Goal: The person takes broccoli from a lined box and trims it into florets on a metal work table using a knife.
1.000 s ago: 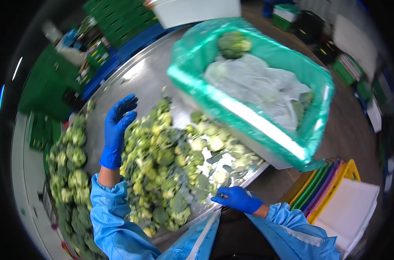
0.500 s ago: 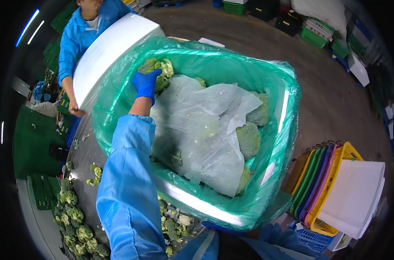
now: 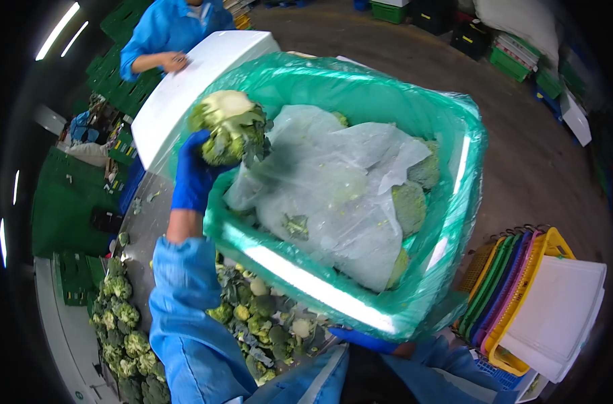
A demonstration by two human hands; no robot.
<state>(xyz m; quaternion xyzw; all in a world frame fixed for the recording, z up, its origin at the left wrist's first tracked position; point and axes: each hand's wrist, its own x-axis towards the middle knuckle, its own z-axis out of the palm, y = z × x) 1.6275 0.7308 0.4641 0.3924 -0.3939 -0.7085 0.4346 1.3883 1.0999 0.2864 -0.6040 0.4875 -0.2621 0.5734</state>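
Observation:
My left hand (image 3: pixel 193 168), in a blue glove, grips a broccoli head (image 3: pixel 231 124) with its cut stem facing up, above the box's left end. The box (image 3: pixel 448 249) is lined with translucent green plastic. Inside it a crumpled white sheet (image 3: pixel 340 175) covers much of the contents, and more broccoli heads (image 3: pixel 409 207) show along its right side. At the box's near lower edge is my right hand (image 3: pixel 364 339), also blue-gloved, holding it from below; its fingers are partly hidden.
Broccoli heads (image 3: pixel 121 323) and trimmings (image 3: pixel 259 310) lie on the table to the left and below the box. A person (image 3: pixel 175 37) in blue stands behind a white box (image 3: pixel 199 87). Coloured baskets (image 3: pixel 508 289) are stacked at right; green crates (image 3: pixel 512 57) stand behind.
My left hand has lifted the broccoli head out of the box's far left corner, towards me, and turned its stem upward. The person's hand has moved up on the white box.

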